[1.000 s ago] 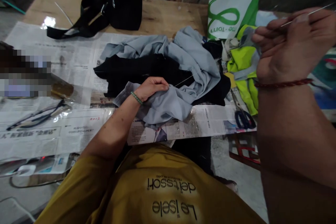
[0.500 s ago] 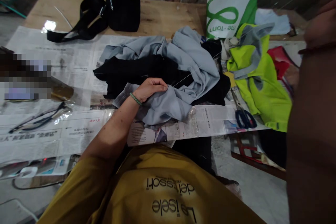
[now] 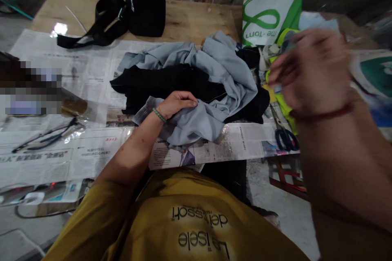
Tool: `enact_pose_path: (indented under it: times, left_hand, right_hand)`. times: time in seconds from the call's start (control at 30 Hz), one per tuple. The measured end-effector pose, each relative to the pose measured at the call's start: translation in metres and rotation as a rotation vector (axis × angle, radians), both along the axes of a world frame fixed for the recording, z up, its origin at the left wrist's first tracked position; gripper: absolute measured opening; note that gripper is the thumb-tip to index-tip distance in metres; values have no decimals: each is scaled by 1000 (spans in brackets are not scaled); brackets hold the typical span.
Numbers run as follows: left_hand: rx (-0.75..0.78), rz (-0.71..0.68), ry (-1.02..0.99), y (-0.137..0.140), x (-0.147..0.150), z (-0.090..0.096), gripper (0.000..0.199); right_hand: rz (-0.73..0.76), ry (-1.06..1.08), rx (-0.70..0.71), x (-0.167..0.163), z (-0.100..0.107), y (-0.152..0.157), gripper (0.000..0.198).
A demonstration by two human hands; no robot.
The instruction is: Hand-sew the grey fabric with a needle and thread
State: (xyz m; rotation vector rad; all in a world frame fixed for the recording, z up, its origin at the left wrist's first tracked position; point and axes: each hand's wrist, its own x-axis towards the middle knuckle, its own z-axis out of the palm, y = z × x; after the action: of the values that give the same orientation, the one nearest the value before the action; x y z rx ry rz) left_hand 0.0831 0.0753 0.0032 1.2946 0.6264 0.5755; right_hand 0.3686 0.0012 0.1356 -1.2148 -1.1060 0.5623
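Note:
My left hand (image 3: 178, 103) pinches a fold of a light grey garment (image 3: 200, 124) between thumb and fingers. The garment lies bunched over black cloth (image 3: 165, 79). A thin thread (image 3: 217, 99) curves across the black cloth just right of that hand. Raised above the right side of the table, my right hand (image 3: 318, 69) is blurred, its fingers bent and drawn together. Whatever sits between those fingertips is too smeared to make out. Below it, scissors (image 3: 286, 138) rest near the table edge, beside a neon yellow-green garment (image 3: 284, 108) that my right arm partly covers.
Newspaper (image 3: 92, 147) under clear plastic covers the wooden table (image 3: 196, 18). A black bag (image 3: 145, 8) with straps and a white-and-green bag (image 3: 266, 12) stand at the back. Eyeglasses (image 3: 45, 136) lie at left. A power strip (image 3: 33, 195) with cords is at lower left.
My right hand has come down and inward from the upper right edge to above the yellow-green garment. The thread, stretched straight before, now hangs slack. My left hand stays on the grey cloth.

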Motion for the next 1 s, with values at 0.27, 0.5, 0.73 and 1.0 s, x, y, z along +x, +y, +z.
enact_pose_path:
  times: [0.27, 0.5, 0.73, 1.0]
  left_hand:
    - [281, -87, 99, -8, 0, 24, 15]
    - [363, -39, 241, -19, -42, 29, 24]
    - [338, 170, 252, -33, -57, 12, 21]
    - [401, 197, 171, -36, -53, 14, 16]
  right_hand:
    - [261, -136, -430, -153, -101, -70, 25]
    - [169, -456, -368, -153, -129, -69, 24]
    - [167, -616, -304, -166, -126, -74, 22]
    - [150, -666, -330, -176, -123, -74, 22]
